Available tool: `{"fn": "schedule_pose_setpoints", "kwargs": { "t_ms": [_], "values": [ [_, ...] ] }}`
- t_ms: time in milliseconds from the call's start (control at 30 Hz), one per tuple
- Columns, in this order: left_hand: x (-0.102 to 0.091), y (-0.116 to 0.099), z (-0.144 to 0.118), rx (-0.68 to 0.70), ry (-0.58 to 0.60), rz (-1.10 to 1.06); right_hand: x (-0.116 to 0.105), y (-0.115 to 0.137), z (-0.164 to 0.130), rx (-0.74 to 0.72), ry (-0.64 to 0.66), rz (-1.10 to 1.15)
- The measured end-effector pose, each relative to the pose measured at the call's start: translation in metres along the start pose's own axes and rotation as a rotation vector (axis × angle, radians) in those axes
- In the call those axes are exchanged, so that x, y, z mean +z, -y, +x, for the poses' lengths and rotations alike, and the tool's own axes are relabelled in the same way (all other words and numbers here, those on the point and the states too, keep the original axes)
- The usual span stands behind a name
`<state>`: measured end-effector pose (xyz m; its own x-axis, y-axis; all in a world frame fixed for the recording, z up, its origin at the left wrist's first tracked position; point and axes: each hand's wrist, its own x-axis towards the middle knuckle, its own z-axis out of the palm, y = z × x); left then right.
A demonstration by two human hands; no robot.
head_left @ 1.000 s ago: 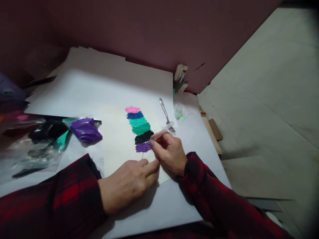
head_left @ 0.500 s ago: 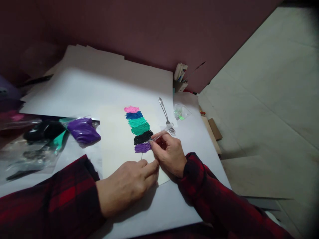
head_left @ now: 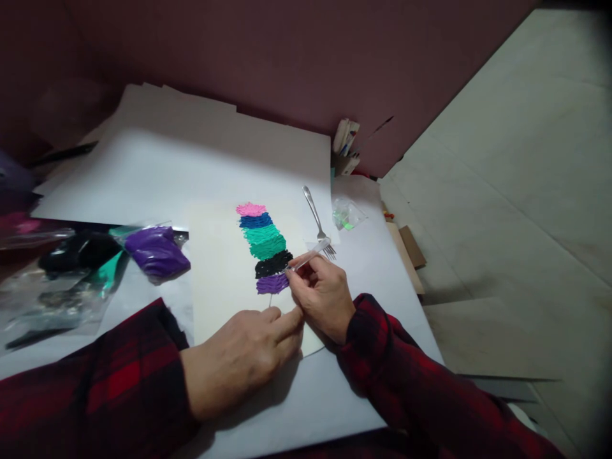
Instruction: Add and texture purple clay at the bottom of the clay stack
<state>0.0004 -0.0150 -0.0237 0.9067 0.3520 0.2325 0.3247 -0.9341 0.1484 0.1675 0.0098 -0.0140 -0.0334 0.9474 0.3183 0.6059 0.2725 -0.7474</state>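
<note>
My right hand [head_left: 321,294] pinches a thin clear tool [head_left: 310,255] whose tip touches the purple patch [head_left: 272,283] at the bottom of a column of textured clay patches: pink [head_left: 250,208], blue, teal and black [head_left: 272,262]. The patches sit on a cream sheet [head_left: 220,274]. My left hand [head_left: 243,356] lies flat on the sheet's lower edge, fingertips just below the purple patch and touching my right hand. Both sleeves are red and black plaid.
A metal fork [head_left: 317,220] lies right of the patches. Clear bags with purple clay [head_left: 155,252], black clay [head_left: 76,250] and teal clay sit at the left. A small bag [head_left: 348,214] and a cup of tubes [head_left: 345,145] are at the back right. White boards [head_left: 191,159] cover the table.
Both hands stay in place on the sheet; the tool tip stays at the purple patch. The view has shifted slightly.
</note>
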Motion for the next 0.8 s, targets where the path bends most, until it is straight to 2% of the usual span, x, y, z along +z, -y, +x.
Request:
{"fn": "schedule_pose_setpoints", "kwargs": {
  "t_ms": [233, 500, 800],
  "values": [
    [0.0003, -0.0001, 0.0006, -0.004, -0.022, -0.004, 0.0003, -0.0007, 0.0015, 0.006, -0.010, -0.029],
    [-0.0027, -0.0013, 0.0004, -0.005, 0.006, -0.021, 0.0006, -0.0019, 0.0002, 0.005, -0.021, -0.047],
    [0.0018, 0.0018, 0.0005, -0.011, -0.039, -0.015, 0.0020, -0.0028, -0.0005, -0.004, -0.057, -0.075]
  ]
}}
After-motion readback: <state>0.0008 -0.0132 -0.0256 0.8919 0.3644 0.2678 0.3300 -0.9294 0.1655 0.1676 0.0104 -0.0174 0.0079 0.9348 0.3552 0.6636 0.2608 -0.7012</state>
